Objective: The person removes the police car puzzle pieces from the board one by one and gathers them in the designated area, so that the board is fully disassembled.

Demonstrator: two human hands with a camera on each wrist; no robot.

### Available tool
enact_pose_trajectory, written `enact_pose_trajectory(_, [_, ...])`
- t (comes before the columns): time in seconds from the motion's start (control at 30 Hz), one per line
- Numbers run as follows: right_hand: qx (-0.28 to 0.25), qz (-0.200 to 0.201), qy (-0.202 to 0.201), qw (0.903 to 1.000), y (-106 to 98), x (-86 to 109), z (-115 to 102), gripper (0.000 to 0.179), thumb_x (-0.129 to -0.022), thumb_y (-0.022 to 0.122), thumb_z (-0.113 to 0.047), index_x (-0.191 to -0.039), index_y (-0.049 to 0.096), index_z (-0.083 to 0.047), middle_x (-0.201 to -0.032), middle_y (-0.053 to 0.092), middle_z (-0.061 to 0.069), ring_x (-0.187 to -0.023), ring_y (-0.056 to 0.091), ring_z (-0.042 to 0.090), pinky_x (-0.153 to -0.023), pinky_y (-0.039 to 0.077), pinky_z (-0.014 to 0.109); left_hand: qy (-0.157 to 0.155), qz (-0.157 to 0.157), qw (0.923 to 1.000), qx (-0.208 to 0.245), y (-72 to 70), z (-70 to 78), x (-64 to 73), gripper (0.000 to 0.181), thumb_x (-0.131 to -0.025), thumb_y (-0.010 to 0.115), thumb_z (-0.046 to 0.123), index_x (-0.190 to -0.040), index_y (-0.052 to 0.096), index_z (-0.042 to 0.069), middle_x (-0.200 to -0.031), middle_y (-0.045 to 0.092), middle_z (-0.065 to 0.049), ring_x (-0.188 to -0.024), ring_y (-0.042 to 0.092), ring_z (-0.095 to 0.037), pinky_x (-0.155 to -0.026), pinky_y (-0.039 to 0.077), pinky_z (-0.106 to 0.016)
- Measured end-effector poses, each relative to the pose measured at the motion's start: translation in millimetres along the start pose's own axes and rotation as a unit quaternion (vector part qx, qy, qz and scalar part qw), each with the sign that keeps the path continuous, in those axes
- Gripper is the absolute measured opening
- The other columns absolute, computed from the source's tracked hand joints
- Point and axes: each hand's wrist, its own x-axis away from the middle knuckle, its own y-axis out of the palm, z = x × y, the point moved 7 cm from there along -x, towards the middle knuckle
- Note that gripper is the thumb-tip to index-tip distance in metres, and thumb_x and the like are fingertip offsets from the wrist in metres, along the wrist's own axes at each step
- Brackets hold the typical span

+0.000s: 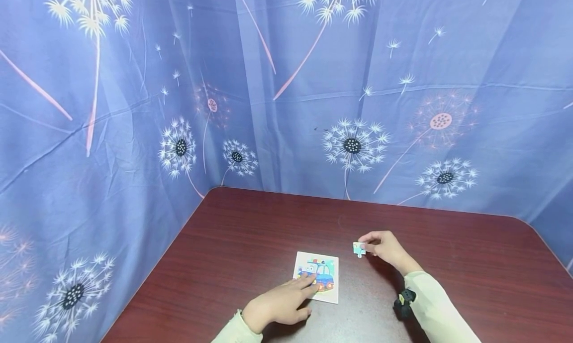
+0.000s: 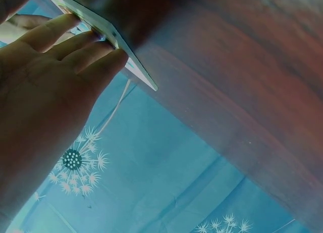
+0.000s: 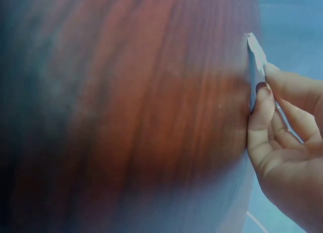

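A square jigsaw puzzle [image 1: 331,297] with a white border and a blue cartoon car lies flat on the table. My left hand [image 1: 282,303] rests on its lower left part, fingers stretched out over the picture; in the left wrist view those straight fingers [image 2: 103,66] touch the board's surface. To the right of the board, my right hand [image 1: 385,248] pinches a small light-blue and white puzzle piece [image 1: 358,249] between thumb and fingers. Seen edge-on in the right wrist view, the puzzle piece [image 3: 257,51] sticks out past the fingertips.
The dark red wooden table [image 1: 250,223] has rounded far corners. A blue curtain [image 1: 286,134] with dandelion prints hangs along its back and left edges. A black band with a small dark object [image 1: 404,303] sits at the right wrist.
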Motion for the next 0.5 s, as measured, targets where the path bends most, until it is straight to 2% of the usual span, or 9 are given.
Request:
enact_pose_trajectory(0.1, [0.008,0.009,0.009,0.9999,-0.1,0.5,1.5,0.012,-0.086,0.067,-0.001,-0.097,0.071,0.003,-0.079,0.067,0.009,-0.061,0.057,0.016,-0.053,0.047,0.027,0.001,-0.002,1.0,0.002,1.1,-0.1,-0.2,0.056,-0.094,0.057,0.029,-0.145,0.043,0.011,-0.152,0.036,-0.012,-0.139,0.035,-0.024,-0.109,0.036,-0.039])
enact_pose_trajectory(0.33, [0.017,0.009,0.003,0.9998,0.2,-0.5,1.0,0.011,-0.084,0.067,0.001,-0.094,0.07,0.005,-0.079,0.066,0.01,-0.064,0.055,0.016,-0.053,0.046,0.025,-0.004,-0.016,0.9993,0.034,2.1,-0.9,-0.1,0.057,-0.095,0.057,0.028,-0.146,0.042,0.01,-0.154,0.032,-0.012,-0.14,0.032,-0.026,-0.11,0.033,-0.041])
enact_pose_trajectory(0.5, [0.037,0.012,-0.005,0.9992,-0.6,-2.0,2.6,0.01,-0.084,0.068,0.001,-0.093,0.071,0.003,-0.081,0.066,0.008,-0.067,0.055,0.016,-0.054,0.047,0.025,-0.004,-0.018,0.9993,0.032,0.8,0.3,-0.3,0.057,-0.094,0.058,0.028,-0.146,0.042,0.009,-0.153,0.033,-0.013,-0.14,0.033,-0.027,-0.109,0.035,-0.042])
